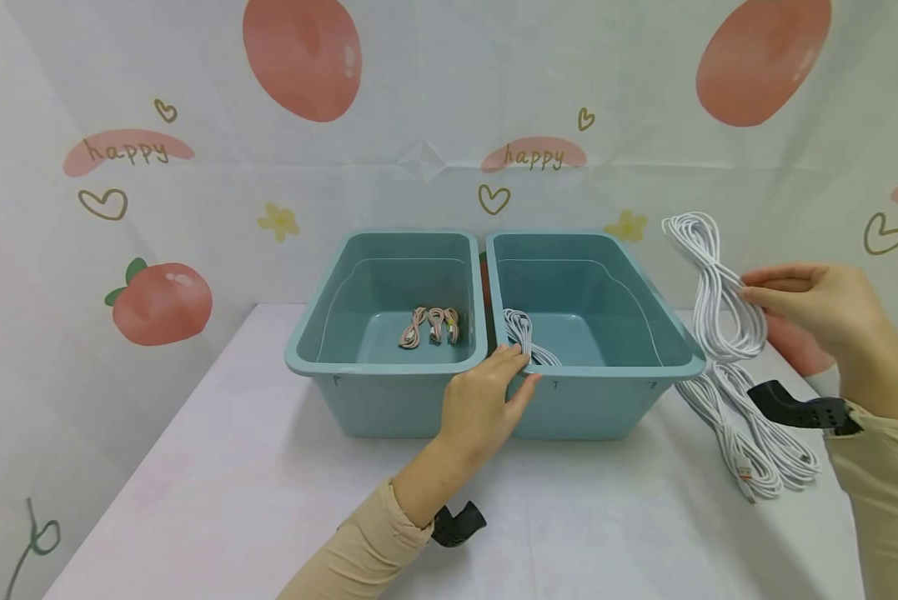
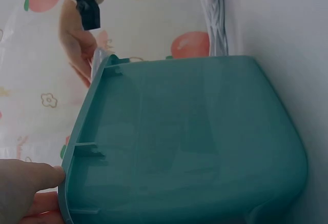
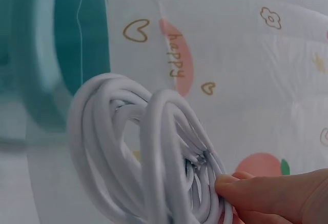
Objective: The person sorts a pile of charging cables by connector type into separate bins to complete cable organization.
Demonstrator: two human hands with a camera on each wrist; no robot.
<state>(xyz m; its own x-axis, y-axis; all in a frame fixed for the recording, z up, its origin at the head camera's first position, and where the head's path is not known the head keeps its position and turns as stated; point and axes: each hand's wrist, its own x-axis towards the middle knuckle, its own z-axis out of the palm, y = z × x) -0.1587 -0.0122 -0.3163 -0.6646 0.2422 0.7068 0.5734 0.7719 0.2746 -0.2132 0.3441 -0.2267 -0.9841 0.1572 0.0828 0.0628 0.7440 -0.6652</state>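
At the centre-left of the head view, the left tub (image 1: 388,368) contains three small pinkish cable bundles (image 1: 435,325) by its right wall. At centre, the left hand (image 1: 480,402) grips the near rim of the right tub (image 1: 606,372), thumb outside, fingers inside. A white coil (image 1: 519,329) lies in that tub's near-left corner. At the right, well apart, the right hand (image 1: 831,304) pinches a white cable coil (image 1: 709,275), held upright beside the right tub. Below, further white coils (image 1: 770,425) rest on the table (image 1: 193,500); contact with the held coil cannot be confirmed.
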